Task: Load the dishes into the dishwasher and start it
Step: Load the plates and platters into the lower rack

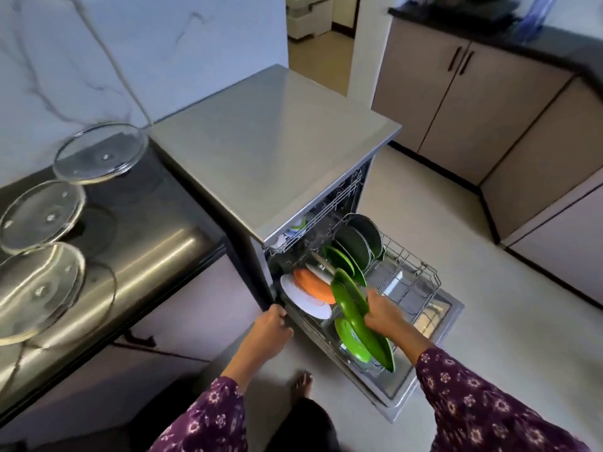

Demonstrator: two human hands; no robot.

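A large green plate (349, 296) is held on edge in the right grip (383, 313), whose fingers are curled round the plate's rim, above the front part of the lower rack (411, 282). The rack is pulled out over the lowered door (439, 313) of the dishwasher (277, 141). The left grip (272, 334) is closed round the front left edge of the dishwasher's body, just beside the rack. In the rack, a white plate (301, 298) and an orange plate (315, 285) are stood on edge at the left, the orange one leaning against the white. Further back, two smaller green plates (342, 261) are slotted upright, and behind them a row of dark grey plates (354, 246) is seen. Another green dish (352, 337) is set below the held plate, partly hidden by it. The right side of the rack is shown as bare wire. An upper rack (326, 210) is visible inside the machine, its contents too dim to be told. On the steel bench (146, 256) to the left, three round glass lids (99, 153) are laid in a line.
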